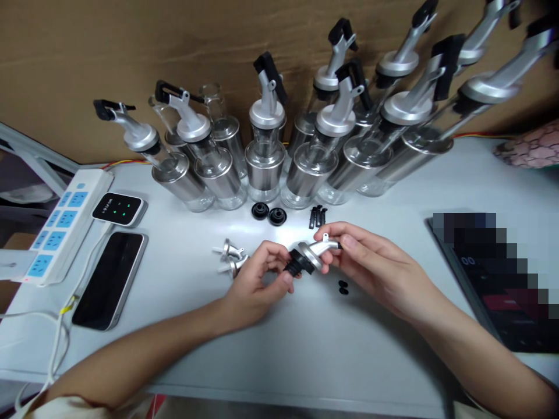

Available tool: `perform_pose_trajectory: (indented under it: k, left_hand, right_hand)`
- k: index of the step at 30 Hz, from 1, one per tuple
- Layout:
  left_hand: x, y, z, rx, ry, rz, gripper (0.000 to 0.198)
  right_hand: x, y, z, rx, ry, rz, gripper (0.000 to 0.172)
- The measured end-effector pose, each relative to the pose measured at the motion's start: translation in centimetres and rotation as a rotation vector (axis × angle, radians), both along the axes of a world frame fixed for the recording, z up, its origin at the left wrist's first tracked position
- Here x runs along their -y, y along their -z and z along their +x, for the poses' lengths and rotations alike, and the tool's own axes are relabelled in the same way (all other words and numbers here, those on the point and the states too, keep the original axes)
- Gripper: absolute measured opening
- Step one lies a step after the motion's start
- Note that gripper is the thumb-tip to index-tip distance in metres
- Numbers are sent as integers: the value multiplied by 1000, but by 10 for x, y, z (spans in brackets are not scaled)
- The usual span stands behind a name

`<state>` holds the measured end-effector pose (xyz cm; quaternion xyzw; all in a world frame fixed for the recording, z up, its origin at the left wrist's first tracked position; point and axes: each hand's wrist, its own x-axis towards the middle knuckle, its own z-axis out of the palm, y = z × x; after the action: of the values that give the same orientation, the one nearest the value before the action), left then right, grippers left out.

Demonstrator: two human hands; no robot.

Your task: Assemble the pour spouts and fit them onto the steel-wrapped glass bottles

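Between my two hands is a silver pour spout [311, 256] with a black ribbed stopper, tilted with its tip to the right. My left hand [262, 279] grips the stopper end between thumb and fingers. At the other end, my right hand [364, 256] pinches the spout's tip, where a bit of black shows. Silver spout pieces [231, 256] lie just left of my left hand. Beyond the hands are two black round stoppers [269, 214] and several black lever caps [318, 216]. Small black plugs [343, 287] rest below my right hand.
Glass bottles with steel sleeves [265, 166], many topped with pour spouts, stand along the back against a cardboard panel [174, 41]. At left are a power strip [65, 224], a small Wi-Fi device [120, 209], a phone [110, 280] and white cables [56, 331]. A dark tablet [484, 291] lies at right.
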<state>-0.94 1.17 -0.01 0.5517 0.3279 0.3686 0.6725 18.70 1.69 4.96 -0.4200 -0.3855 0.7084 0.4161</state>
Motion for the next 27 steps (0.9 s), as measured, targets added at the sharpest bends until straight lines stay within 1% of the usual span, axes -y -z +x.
perform_pose_trajectory:
  k: [2, 5, 8, 9, 11, 13, 14, 16, 20, 24, 27]
  left_hand:
    - [0, -1, 0, -21, 0, 26, 29]
    - [0, -1, -1, -42, -1, 51, 20]
    - [1, 1, -1, -26, -21, 80, 17]
    - [0, 2, -1, -14, -34, 91, 19]
    - [0, 4, 0, 1, -42, 129, 34]
    - [-1, 5, 0, 5, 2, 189, 51]
    - [-1, 5, 1, 6, 36, 222, 55]
    - [-1, 3, 2, 12, 70, 287, 52]
    - [-2, 1, 4, 42, 72, 367, 44]
    - [-3, 6, 3, 142, 126, 288, 30]
    - [-3, 10, 3, 192, 129, 222, 28]
  right_hand:
    - [0, 0, 0, 3, -7, -10, 30]
    - [-1, 1, 1, 4, -14, -41, 32]
    - [-2, 5, -1, -23, -31, -74, 33]
    - [-2, 6, -2, -38, -33, -80, 33]
    - [-1, 8, -5, -62, -31, -84, 33]
    - [0, 9, -7, -81, -34, -87, 33]
    - [1, 9, -7, -89, -41, -89, 32]
    - [2, 9, -8, -106, -65, -91, 31]
    - [3, 11, -8, -101, -95, -85, 31]
    - [4, 13, -9, 0, -91, -44, 32]
    - [4, 12, -9, 144, -111, 52, 32]
